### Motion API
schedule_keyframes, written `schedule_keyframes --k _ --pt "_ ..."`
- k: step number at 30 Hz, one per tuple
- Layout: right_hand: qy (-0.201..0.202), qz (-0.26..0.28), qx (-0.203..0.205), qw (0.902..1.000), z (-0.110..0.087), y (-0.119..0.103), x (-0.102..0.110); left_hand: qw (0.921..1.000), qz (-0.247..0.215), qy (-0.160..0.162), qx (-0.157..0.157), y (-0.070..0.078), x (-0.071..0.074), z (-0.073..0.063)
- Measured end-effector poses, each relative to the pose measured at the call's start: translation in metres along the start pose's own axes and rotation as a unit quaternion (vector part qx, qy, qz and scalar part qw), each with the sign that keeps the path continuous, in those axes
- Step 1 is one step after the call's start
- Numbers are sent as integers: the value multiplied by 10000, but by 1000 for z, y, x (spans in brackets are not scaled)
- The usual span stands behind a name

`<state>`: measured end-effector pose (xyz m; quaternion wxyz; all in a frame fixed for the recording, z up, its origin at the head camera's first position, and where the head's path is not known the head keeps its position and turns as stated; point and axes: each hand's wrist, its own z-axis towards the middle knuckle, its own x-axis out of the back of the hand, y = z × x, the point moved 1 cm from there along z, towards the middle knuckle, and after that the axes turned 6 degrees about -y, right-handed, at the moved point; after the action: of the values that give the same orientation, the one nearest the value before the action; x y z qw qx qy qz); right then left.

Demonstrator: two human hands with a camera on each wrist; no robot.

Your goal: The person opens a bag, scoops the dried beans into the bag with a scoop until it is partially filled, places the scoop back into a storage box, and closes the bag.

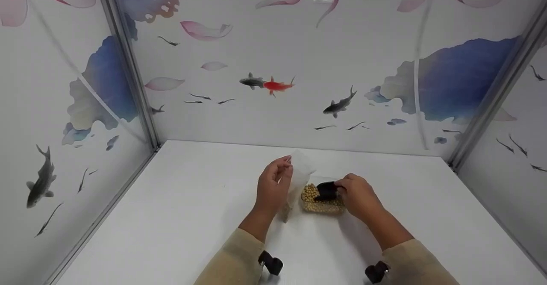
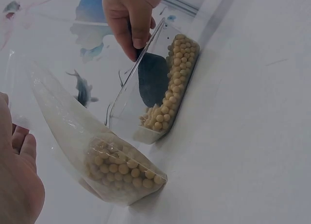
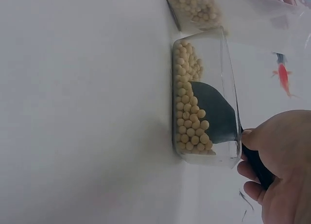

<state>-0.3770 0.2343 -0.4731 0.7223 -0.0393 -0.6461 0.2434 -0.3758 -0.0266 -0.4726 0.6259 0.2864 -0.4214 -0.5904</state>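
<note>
My right hand (image 1: pixel 359 195) grips the handle of a black scoop (image 1: pixel 327 191). The scoop's blade is inside a clear plastic box (image 2: pixel 138 134), its edge dipping into round, pale-yellow soybeans (image 3: pixel 187 112). Just left of the box stands a see-through plastic bag (image 2: pixel 63 112), with more soybeans (image 2: pixel 121 170) at its bottom. My left hand (image 1: pixel 273 186) pinches the bag's upper edge (image 1: pixel 299 161) and keeps it raised. In the left wrist view the left fingertips are partly hidden.
Box and bag rest on a white table (image 1: pixel 192 212). White panels (image 1: pixel 299 105) printed with fish and lotus petals enclose the back and both sides, joined by metal corner posts (image 1: pixel 128 63).
</note>
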Motion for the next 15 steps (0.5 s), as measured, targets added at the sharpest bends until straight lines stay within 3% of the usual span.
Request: schedule_keyframes --k 15 --pt "-203 1079 -231 9937 7 2 -22 10000 -15 32 -48 2 0 -1"
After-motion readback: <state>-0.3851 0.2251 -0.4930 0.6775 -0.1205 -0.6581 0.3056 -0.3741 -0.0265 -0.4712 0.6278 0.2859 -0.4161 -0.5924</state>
